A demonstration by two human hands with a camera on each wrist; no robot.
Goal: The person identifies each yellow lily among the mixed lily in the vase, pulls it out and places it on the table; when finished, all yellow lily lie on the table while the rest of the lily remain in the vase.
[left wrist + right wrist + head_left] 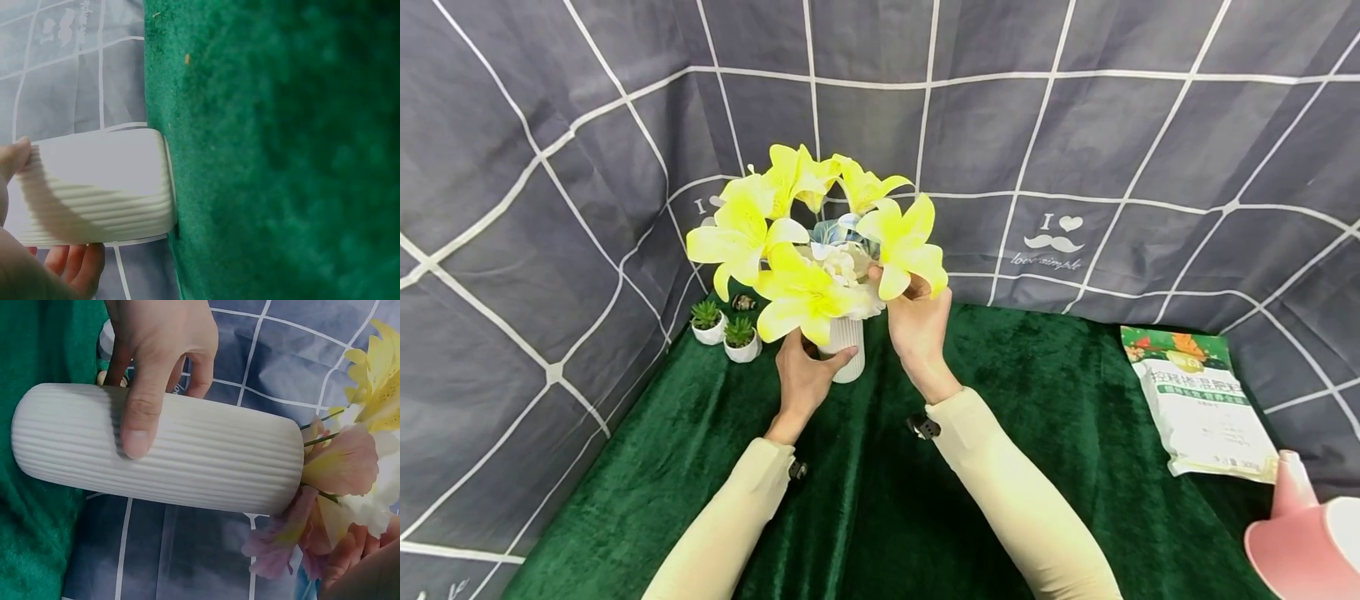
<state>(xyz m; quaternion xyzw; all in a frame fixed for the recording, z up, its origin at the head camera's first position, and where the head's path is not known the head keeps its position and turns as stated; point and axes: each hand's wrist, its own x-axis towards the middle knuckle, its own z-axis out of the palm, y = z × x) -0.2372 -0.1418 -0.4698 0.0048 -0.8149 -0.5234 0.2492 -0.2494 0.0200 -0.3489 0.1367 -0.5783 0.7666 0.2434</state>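
A white ribbed vase (847, 367) stands on the green cloth, filled with yellow lilies (805, 296), cream blossoms and some blue ones. My left hand (801, 375) grips the vase; in the right wrist view its thumb (142, 419) lies across the ribs, and in the left wrist view its fingers (78, 262) wrap the other side. My right hand (921, 321) is up at the flowers, its curled fingers holding the rightmost lily (906, 248) from below. That blossom hides most of the fingertips. Pink petals (344, 462) hang by the vase mouth in the right wrist view.
Two small potted succulents (741, 340) in white pots stand left of the vase, with a small dark object (743, 302) behind them. A white and green bag (1202, 408) lies at the right, near a pink watering can (1300, 533). Grey checked fabric (985, 133) hangs behind.
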